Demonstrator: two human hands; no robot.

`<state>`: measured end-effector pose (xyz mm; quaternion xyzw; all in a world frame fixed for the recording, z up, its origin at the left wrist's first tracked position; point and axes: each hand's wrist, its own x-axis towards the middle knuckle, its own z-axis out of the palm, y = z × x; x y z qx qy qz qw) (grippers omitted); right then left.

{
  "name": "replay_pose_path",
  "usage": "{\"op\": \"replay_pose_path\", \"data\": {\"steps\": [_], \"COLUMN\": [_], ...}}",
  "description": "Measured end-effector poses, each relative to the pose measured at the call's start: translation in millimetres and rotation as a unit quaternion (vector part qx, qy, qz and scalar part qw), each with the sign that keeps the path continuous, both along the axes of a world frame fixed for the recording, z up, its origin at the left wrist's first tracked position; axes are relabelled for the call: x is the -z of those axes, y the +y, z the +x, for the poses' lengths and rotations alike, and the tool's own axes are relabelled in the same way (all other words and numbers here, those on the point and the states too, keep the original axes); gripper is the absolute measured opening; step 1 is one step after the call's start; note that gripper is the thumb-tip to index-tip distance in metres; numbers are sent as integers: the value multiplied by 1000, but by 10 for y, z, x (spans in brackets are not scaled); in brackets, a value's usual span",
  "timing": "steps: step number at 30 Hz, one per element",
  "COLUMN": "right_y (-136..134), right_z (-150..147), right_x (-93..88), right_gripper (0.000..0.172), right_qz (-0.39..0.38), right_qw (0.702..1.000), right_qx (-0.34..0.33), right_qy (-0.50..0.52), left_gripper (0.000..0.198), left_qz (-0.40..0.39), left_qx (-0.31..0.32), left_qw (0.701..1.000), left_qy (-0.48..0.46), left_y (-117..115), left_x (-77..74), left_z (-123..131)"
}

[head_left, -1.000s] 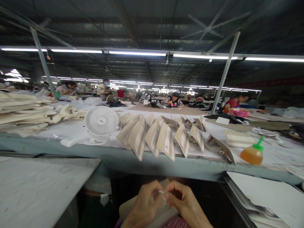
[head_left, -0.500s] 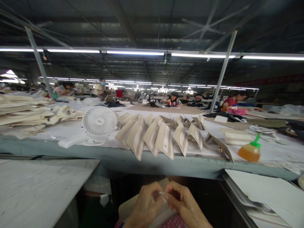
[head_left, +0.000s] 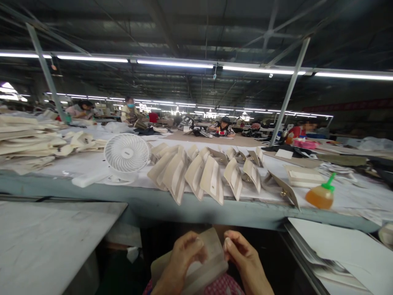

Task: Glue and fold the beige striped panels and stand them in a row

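Low in the head view, my left hand (head_left: 180,262) is closed on a beige leather piece with a paler strip (head_left: 205,262), held over my lap with its top edge raised. My right hand (head_left: 242,256) is just to the right of the piece, fingers curled with thumb and forefinger pinched near its upper right corner; what they pinch, if anything, is too small to make out. Both hands sit below the front edge of the grey-blue bench (head_left: 190,207).
On the bench lie a row of overlapping beige pieces (head_left: 211,176), a white table fan (head_left: 126,155), stacked beige panels (head_left: 27,141) at left and an amber bottle with a green cap (head_left: 321,195) at right. White boards flank me. Other people work at far tables.
My hands have drawn slightly apart. The beige piece has come up and now stands more upright in my left hand. The view has shifted a little.
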<state>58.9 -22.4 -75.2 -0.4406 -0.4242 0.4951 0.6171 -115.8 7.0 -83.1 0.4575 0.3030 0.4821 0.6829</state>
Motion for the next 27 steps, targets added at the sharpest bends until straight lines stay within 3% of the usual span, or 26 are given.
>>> {"op": "replay_pose_path", "data": {"steps": [4,9,15,21,27], "right_y": [28,-10,-151,-182,-169], "right_z": [-20,-44,-83,-92,13], "right_x": [224,382,436,346,294], "right_gripper": [38,39,11,8,9], "right_qz": [-10,20,156,292,346], "right_qw": [998,982,907,839,802], "right_qx": [28,99,202,193,184], "right_qy": [-49,-157,-334,-417,-451], "left_gripper": [29,42,48,40,31], "left_qz": [-14,-55,-99,-114,-89], "left_qx": [27,16,-9,-7,71], "left_qw": [999,998,993,989,988], "left_qy": [16,-19,-68,-96,-102], "left_y": [-6,-44,-123,-196,-234], "left_x": [99,84,29,-15,-78], "left_z": [6,173,268,205,186]}}
